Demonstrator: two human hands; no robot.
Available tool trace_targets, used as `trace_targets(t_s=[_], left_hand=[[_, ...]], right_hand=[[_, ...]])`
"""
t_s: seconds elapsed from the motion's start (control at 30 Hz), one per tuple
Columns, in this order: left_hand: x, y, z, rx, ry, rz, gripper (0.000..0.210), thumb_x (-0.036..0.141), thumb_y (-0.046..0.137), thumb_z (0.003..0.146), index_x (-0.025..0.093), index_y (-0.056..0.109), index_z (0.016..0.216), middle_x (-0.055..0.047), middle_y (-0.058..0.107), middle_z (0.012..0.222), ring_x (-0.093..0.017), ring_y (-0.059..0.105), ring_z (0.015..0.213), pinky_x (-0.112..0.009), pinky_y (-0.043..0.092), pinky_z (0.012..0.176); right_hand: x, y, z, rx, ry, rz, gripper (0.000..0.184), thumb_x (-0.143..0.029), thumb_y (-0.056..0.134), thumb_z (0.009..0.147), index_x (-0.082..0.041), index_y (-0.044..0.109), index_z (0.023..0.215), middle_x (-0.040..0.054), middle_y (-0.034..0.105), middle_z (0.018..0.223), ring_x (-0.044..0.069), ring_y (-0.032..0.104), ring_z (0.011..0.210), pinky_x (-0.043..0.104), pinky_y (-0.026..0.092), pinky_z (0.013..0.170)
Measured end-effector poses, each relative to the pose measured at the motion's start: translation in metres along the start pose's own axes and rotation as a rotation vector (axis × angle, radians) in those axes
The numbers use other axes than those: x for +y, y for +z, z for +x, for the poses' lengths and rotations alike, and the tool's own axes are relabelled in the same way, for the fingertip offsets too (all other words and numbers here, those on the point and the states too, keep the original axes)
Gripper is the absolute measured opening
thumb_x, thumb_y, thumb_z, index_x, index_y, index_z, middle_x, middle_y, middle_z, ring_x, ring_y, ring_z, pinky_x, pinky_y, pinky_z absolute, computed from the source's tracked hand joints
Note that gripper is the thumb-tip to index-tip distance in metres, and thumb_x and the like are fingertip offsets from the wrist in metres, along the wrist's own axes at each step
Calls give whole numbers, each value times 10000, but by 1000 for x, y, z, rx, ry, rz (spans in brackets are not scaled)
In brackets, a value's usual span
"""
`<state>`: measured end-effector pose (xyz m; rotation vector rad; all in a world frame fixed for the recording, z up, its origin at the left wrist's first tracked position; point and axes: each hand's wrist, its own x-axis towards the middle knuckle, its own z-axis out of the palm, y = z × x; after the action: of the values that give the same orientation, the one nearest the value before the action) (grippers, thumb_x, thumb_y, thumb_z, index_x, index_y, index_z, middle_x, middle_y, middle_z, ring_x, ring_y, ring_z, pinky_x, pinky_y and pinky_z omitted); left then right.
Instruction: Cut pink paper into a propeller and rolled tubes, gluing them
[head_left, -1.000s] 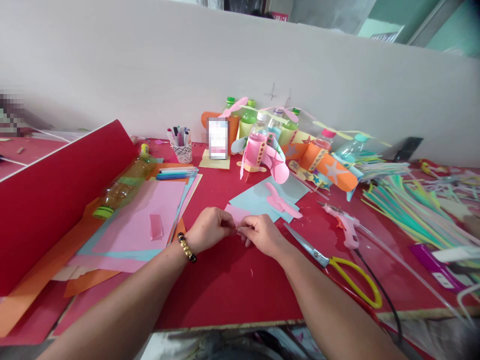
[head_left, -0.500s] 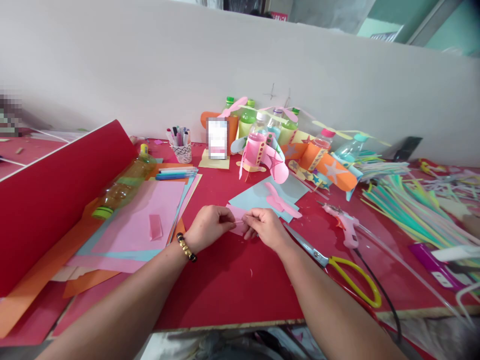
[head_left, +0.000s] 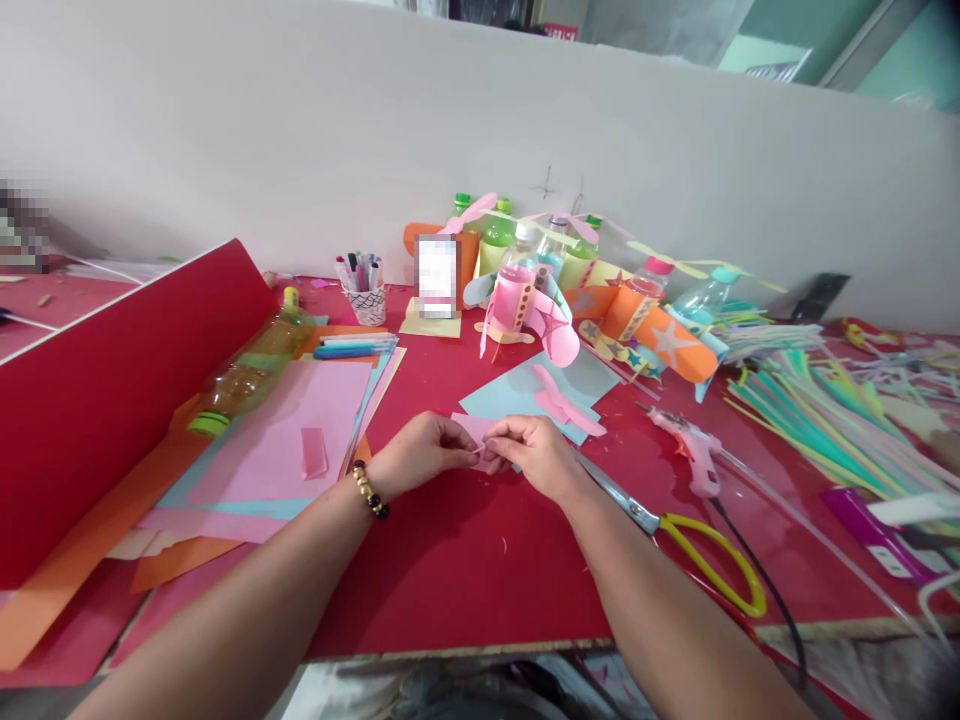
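My left hand (head_left: 431,455) and my right hand (head_left: 529,455) meet low over the red table, fingers closed in pinches almost touching. Between the fingertips runs a thin pink paper strip (head_left: 481,450), mostly covered by the fingers. Behind them lies a small pink paper piece (head_left: 469,424), partly hidden. Farther back, a pink paper propeller shape (head_left: 562,403) rests on light blue paper (head_left: 499,390). Scissors (head_left: 701,555) with yellow handles lie by my right forearm, their blade tips near the wrist.
A pink glue gun (head_left: 694,450) with its cord lies at right, near a purple stapler-like item (head_left: 874,530) and plastic straws (head_left: 832,410). Decorated bottle planes (head_left: 514,300) stand along the wall. Left are stacked papers (head_left: 277,420), a plastic bottle (head_left: 251,365) and a pen cup (head_left: 365,303).
My fingertips have drawn slightly closer together on the pink strip, and the right fingers have curled in. The view has shifted slightly; the other things lie as before.
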<state>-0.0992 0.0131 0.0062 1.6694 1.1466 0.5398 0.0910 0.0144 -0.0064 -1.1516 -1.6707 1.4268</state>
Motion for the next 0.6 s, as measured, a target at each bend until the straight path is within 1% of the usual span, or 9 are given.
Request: trace_targets(t_s=[0.13, 0.23, 0.3, 0.4, 0.5, 0.6], left_hand=[[0, 0, 0, 12, 15, 17, 266, 403, 619, 709, 147, 691, 730, -16, 672, 681, -138, 564, 655, -223, 416, 620], [-2, 0, 0, 63, 44, 62, 265, 396, 608, 722, 143, 669, 673, -8, 650, 634, -123, 539, 615, -222, 403, 606], [-4, 0, 1, 104, 56, 92, 245, 373, 608, 724, 145, 654, 647, -3, 644, 622, -118, 537, 607, -223, 400, 609], [-6, 1, 2, 136, 67, 98, 223, 354, 606, 725, 150, 650, 646, -4, 653, 639, -124, 557, 621, -224, 401, 606], [-6, 2, 2, 144, 73, 105, 234, 364, 595, 731, 152, 655, 653, -10, 657, 647, -131, 566, 623, -227, 402, 596], [-5, 3, 1, 143, 80, 112, 217, 341, 588, 732, 152, 648, 643, -5, 649, 639, -126, 561, 614, -226, 401, 592]], right_hand=[[1, 1, 0, -14, -8, 37, 123, -266, 596, 769, -165, 665, 762, 16, 679, 607, 135, 640, 571, 242, 499, 575], [3, 2, 2, -14, -8, 107, 136, -284, 624, 749, -160, 656, 796, 19, 684, 633, 147, 649, 582, 281, 523, 618], [4, 2, 3, -12, 18, 153, 199, -293, 657, 720, -158, 647, 867, 25, 693, 669, 157, 656, 595, 304, 532, 635], [5, 1, 3, -14, 71, 199, 328, -289, 699, 673, -154, 627, 962, 40, 703, 740, 161, 657, 614, 317, 536, 644], [6, 2, 4, -2, 88, 180, 303, -295, 708, 664, -143, 634, 916, 35, 690, 706, 149, 639, 589, 303, 531, 628], [8, 3, 5, -5, 32, 161, 283, -286, 690, 684, -153, 633, 927, 18, 673, 692, 142, 627, 590, 286, 522, 608]])
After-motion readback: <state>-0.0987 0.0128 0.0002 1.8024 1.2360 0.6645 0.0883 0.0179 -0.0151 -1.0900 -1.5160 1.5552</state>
